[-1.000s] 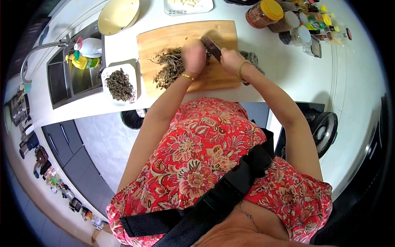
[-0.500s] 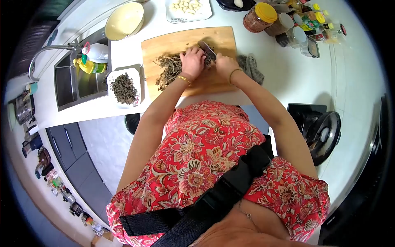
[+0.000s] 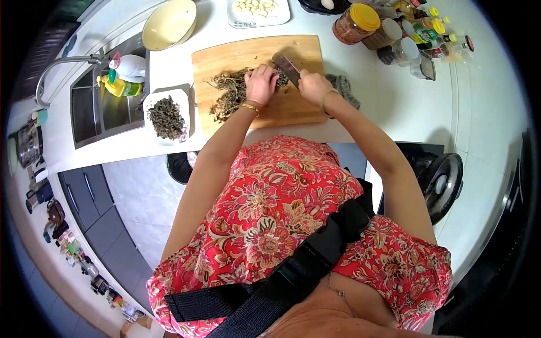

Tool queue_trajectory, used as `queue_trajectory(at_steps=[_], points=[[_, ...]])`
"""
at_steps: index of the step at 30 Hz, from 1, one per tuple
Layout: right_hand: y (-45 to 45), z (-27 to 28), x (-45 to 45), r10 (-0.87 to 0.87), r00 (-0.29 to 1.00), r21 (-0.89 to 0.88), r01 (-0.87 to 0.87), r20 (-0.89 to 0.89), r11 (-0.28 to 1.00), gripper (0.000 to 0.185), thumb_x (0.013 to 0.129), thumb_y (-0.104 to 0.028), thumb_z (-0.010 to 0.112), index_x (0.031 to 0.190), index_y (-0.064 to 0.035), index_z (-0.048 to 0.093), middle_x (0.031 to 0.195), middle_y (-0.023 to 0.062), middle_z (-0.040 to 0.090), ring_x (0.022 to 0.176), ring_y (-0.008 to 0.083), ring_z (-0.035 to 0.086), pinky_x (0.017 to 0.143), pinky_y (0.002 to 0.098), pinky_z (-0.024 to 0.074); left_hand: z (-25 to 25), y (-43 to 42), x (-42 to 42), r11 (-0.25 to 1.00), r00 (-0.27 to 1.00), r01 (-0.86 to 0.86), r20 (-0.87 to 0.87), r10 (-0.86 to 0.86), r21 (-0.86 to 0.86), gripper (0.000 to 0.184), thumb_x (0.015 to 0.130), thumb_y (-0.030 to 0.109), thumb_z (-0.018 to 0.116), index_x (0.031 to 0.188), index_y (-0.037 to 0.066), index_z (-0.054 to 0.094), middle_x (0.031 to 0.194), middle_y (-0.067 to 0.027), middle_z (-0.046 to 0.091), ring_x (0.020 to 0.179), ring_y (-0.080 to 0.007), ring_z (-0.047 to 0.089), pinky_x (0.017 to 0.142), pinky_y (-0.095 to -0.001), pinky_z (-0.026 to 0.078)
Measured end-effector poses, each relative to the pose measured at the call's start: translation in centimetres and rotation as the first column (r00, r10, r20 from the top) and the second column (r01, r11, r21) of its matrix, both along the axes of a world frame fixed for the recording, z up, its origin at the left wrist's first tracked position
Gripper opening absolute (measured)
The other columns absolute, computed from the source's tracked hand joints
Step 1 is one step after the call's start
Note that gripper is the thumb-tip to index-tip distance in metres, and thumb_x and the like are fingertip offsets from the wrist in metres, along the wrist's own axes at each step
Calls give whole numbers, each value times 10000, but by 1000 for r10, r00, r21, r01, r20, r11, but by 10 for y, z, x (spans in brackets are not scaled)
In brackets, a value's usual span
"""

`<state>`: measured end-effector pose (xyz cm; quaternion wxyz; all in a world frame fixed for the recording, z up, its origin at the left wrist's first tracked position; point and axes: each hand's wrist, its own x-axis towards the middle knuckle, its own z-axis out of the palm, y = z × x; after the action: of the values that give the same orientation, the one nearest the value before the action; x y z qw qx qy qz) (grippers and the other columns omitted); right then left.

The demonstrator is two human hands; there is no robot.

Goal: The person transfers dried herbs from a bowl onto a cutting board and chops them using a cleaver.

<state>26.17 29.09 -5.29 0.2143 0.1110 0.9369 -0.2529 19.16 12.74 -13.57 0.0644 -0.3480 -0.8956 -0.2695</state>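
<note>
A wooden cutting board (image 3: 298, 48) lies on the counter with a heap of dark, stringy dried greens (image 3: 230, 97) on its left half. My left hand (image 3: 261, 85) is closed over the right end of the heap, fingers curled and pressing it to the board. The handle of a kitchen knife (image 3: 286, 67) is in the closed grip of my right hand (image 3: 314, 88); its blade slants up and left, to the right of my left fingers. Small chopped bits of the greens lie by the blade, partly hidden by my left hand.
Left of the board stands a white dish (image 3: 184, 115) of chopped dark greens, beside the sink (image 3: 84, 118). A cream bowl (image 3: 169, 25) and a plate of garlic cloves (image 3: 259, 22) stand behind. A grey cloth (image 3: 344, 90) touches the board's right side; jars (image 3: 355, 25) line the back right.
The knife has shifted slightly right, away from my left fingers, and more of its blade shows. My left hand stays on the greens. The whole view has shifted a little.
</note>
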Motion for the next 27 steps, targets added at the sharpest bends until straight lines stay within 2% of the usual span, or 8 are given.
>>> queue_trajectory(at_steps=[5, 11, 13, 14, 18, 20, 25, 27], points=[[-5, 21, -6, 12, 990, -37, -6, 138, 999, 216, 808, -77, 404, 963, 37, 503, 915, 268, 591, 868, 382, 591, 751, 456, 468, 1, 0, 2, 1000, 1000, 19, 8, -19, 20, 116, 797, 197, 606, 864, 107, 577, 882, -54, 583, 836, -237, 549, 761, -370, 333], [-1, 13, -11, 77, 990, 4, -78, 119, 997, 196, 794, -61, 417, 939, 47, 491, 914, 269, 593, 868, 385, 592, 746, 451, 473, 5, 8, 3, 999, 1000, 8, -24, -7, 46, 104, 768, 198, 601, 806, 107, 568, 813, -49, 562, 803, -225, 544, 708, -373, 356], [-10, -2, -6, 89, 993, 25, -91, 74, 996, 184, 795, -66, 415, 929, 45, 476, 899, 269, 594, 857, 389, 592, 740, 459, 469, -5, 15, -3, 941, 996, -73, 20, 84, -330, 185, 753, 253, 652, 814, 104, 560, 764, -60, 561, 673, -224, 535, 610, -364, 396], [-12, -8, -6, 97, 995, 55, -98, 22, 994, 174, 797, -72, 413, 919, 42, 461, 884, 269, 594, 846, 393, 591, 734, 467, 466, -9, 15, -3, 960, 985, -112, -154, 74, -256, 201, 733, 267, 668, 771, 104, 557, 679, -65, 543, 575, -222, 514, 522, -369, 406], [-9, -22, 1, -77, 995, -27, 76, -66, 997, 181, 810, -116, 416, 917, 27, 443, 829, 261, 592, 805, 408, 583, 712, 490, 452, -8, 15, 2, 981, 999, -34, -6, 33, -193, 220, 711, 266, 682, 797, 94, 575, 711, -78, 551, 617, -245, 524, 556, -378, 414], [-3, -29, -2, -55, 995, -19, 53, -82, 998, 182, 812, -117, 417, 920, 27, 442, 832, 264, 591, 806, 411, 581, 710, 487, 452, -8, 9, -2, 997, 995, 30, -92, -22, 77, 227, 703, 243, 686, 817, 81, 577, 737, -91, 552, 652, -263, 526, 579, -385, 417], [1, 1, 3, -97, 991, -45, 94, -87, 995, 178, 813, -116, 416, 916, 24, 450, 842, 264, 591, 806, 410, 580, 710, 481, 453, 3, 7, -1, 1000, 995, -1, -101, 1, -6, 212, 699, 210, 686, 811, 71, 571, 755, -102, 548, 691, -291, 521, 614, -402, 412], [5, 8, 4, -24, 996, -33, 21, -90, 999, 184, 812, -106, 403, 921, 28, 469, 859, 259, 596, 823, 402, 584, 715, 475, 456, 1, 7, -4, 1000, 998, 17, -61, -18, -24, 212, 716, 218, 677, 823, 74, 563, 794, -99, 552, 722, -294, 523, 632, -400, 409]])
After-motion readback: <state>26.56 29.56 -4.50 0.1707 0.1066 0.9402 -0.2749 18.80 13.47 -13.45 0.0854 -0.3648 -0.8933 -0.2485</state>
